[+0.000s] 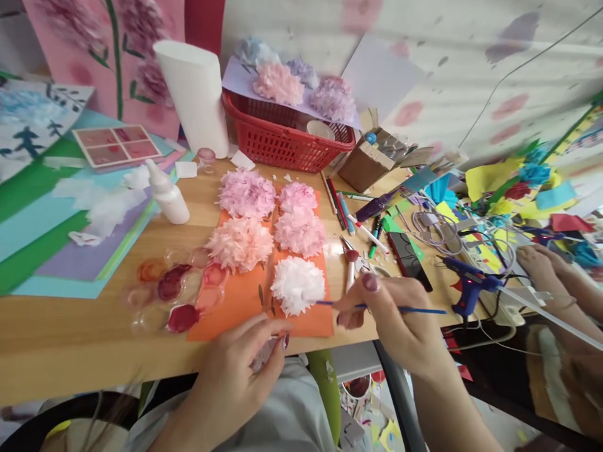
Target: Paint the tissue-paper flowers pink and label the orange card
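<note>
In the right hand (396,314), blue brush (423,310) crosswise, tip leftward.

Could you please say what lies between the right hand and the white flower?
In the head view, a blue stick, held by the right hand, crosses orange card to the white flower.

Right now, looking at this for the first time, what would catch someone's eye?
Probably the white flower, near pink and peach flowers on the orange sheet; the right hand holds a thin blue stick by the flower's edge. Next, perhaps, the red basket farther back, topped by a lilac sheet with pastel flowers.
</note>
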Motion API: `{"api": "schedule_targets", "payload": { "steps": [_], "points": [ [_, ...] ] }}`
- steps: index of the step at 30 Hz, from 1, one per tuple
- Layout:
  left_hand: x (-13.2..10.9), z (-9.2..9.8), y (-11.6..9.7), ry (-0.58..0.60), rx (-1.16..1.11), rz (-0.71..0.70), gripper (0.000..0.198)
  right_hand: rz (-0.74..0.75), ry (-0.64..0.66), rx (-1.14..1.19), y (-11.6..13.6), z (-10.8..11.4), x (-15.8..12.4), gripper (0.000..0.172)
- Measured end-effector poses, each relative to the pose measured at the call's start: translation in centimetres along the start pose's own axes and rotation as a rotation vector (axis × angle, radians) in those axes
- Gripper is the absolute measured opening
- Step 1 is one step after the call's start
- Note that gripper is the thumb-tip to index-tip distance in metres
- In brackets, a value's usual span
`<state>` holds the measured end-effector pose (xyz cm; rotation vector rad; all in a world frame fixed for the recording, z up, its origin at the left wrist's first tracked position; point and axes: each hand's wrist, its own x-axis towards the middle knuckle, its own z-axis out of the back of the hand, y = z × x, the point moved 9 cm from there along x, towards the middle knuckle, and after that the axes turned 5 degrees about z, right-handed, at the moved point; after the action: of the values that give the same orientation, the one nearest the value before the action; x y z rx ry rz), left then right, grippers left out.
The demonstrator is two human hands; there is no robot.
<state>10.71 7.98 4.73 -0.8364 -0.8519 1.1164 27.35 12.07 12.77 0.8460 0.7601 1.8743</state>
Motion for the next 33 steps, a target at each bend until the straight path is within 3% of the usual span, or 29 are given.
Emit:
{"api": "schedule_targets", "payload": {
  "steps": [4, 7, 11, 16, 22, 25, 27, 30, 33],
  "points": [
    [-0.1, 0.1, -0.3, -0.035, 0.015, -0.038, 0.020, 0.068, -0.012, -0.143, 1.0, 0.2, 0.3, 0.045],
    [-0.1, 0.1, -0.2, -0.036, 0.012, -0.038, 0.020, 0.104, 0.053, -0.120, 1.6, -0.5, 0.4, 0.046],
    [-0.1, 0.0, 0.1, -0.026, 0.025, -0.026, 0.019, 0.127, 0.012, -0.230, 2.2, -0.4, 0.2, 0.049],
    [0.1, 0.0, 0.0, -0.038, 0.019, -0.034, 0.017, 0.088, 0.050, -0.233, 2.0, -0.9, -0.1, 0.053],
    [0.5, -0.1, -0.1, -0.044, -0.003, -0.004, 0.013, 0.093, 0.043, -0.209, 1.8, -0.7, -0.3, 0.043],
    [0.3, -0.5, 0.0, -0.013, -0.004, -0.003, 0.013, 0.063, 0.117, -0.105, 1.6, -1.3, -0.4, 0.043],
    [0.2, -0.5, 0.0, -0.009, 0.007, -0.003, 0.013, 0.053, 0.076, -0.080, 1.5, -1.1, -0.2, 0.044],
    [0.2, -0.2, 0.0, -0.023, 0.011, -0.001, 0.013, 0.028, -0.004, -0.189, 0.6, -1.1, 0.5, 0.040],
    [0.4, 0.0, -0.2, -0.039, 0.016, -0.007, 0.014, 0.002, 0.015, -0.310, -0.5, -1.9, 1.1, 0.027]
  ]
}}
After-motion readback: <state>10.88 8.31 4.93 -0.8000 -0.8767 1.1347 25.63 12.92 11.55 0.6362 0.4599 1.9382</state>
